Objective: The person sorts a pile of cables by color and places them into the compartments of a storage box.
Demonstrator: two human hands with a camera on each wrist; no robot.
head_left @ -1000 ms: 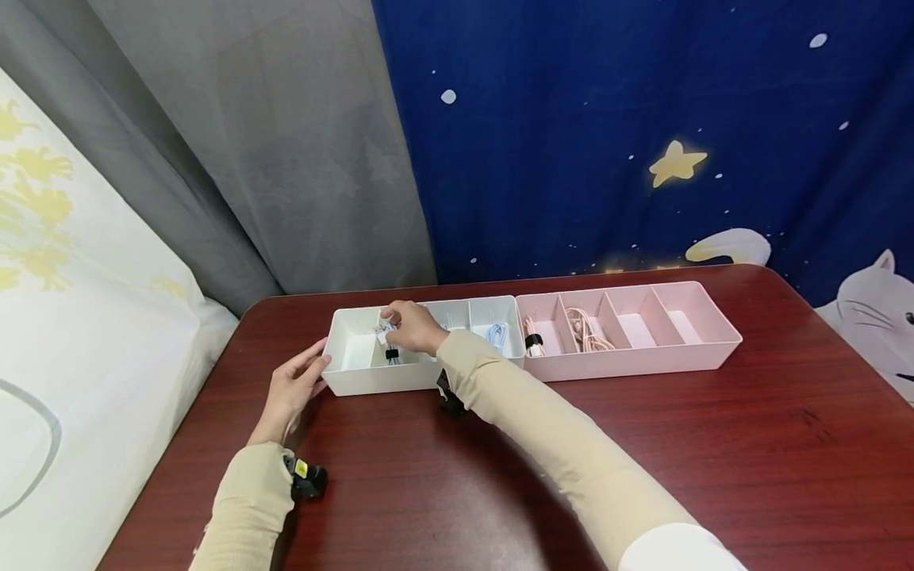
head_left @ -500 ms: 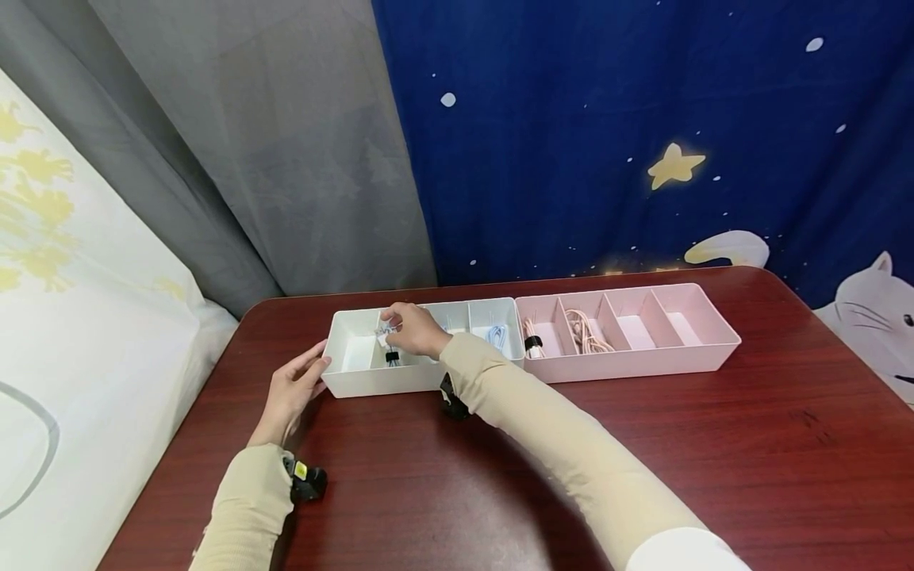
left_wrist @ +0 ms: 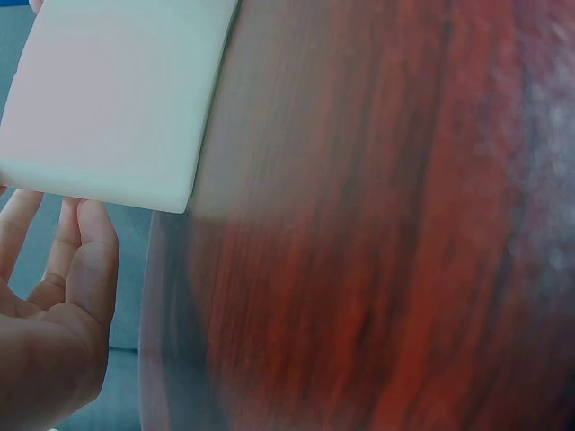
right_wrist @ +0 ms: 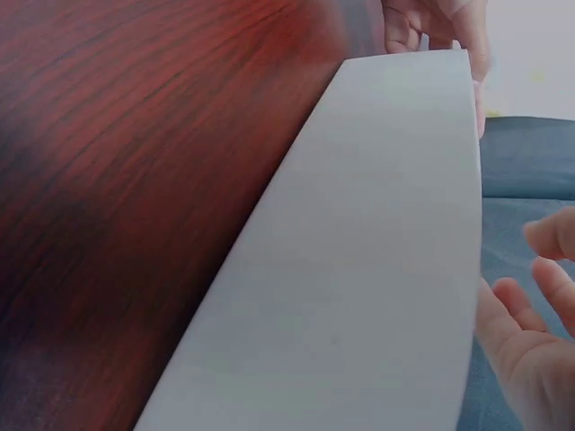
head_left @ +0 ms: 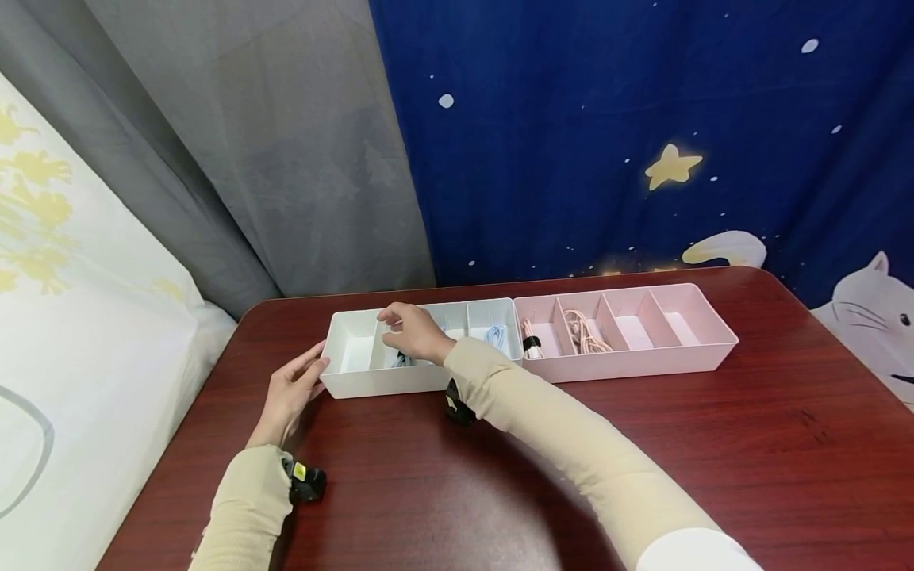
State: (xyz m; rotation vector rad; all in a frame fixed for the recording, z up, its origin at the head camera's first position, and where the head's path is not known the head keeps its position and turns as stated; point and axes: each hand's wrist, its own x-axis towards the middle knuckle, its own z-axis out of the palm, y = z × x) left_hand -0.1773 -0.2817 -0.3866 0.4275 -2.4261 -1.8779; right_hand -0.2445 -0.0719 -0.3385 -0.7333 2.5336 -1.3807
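A long white divided box (head_left: 389, 384) stands near the table's back edge. My left hand (head_left: 289, 392) touches its left end with fairly straight fingers; the left wrist view shows those fingertips against the end wall. Over the second compartment from the left hovers my right hand (head_left: 421, 331). In the right wrist view, its thumb and fingers are apart with nothing between them. Below it, a bundled cable (head_left: 402, 359) lies in that compartment, partly hidden by the hand. A light blue coiled cable (head_left: 495, 336) lies in the box's rightmost compartment.
A pink divided box (head_left: 628, 363) adjoins the white one on the right. It holds a cable with a black tie (head_left: 530, 341) and a loose pinkish cable (head_left: 585, 337). Curtains hang behind the dark red wooden table (head_left: 457, 492).
The bundled cable, pinched in my right hand before, has been let go and lies lower in the compartment. My right hand's fingers have spread. The left hand stays at the box's end.
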